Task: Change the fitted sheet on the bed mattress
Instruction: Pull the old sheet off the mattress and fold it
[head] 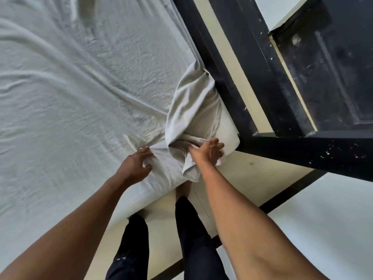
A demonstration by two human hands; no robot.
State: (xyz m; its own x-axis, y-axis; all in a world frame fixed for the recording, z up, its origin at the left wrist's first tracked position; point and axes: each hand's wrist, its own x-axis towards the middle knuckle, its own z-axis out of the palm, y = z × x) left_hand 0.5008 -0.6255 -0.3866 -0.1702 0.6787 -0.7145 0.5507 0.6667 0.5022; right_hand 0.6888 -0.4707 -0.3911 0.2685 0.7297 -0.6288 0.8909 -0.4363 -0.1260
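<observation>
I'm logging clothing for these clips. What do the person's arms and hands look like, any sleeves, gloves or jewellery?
The left forearm and right forearm are bare up to the frame edge: no sleeves, gloves or watch. The left hand shows no ring. A dark spot by the fingers of the right hand is too blurred to identify.

Wrinkled white sheet (80,87); corner bunched.

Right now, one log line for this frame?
left hand: pinching wrinkled white fitted sheet | right hand: holding bunched sheet corner | bare mattress corner: exposed
</observation>
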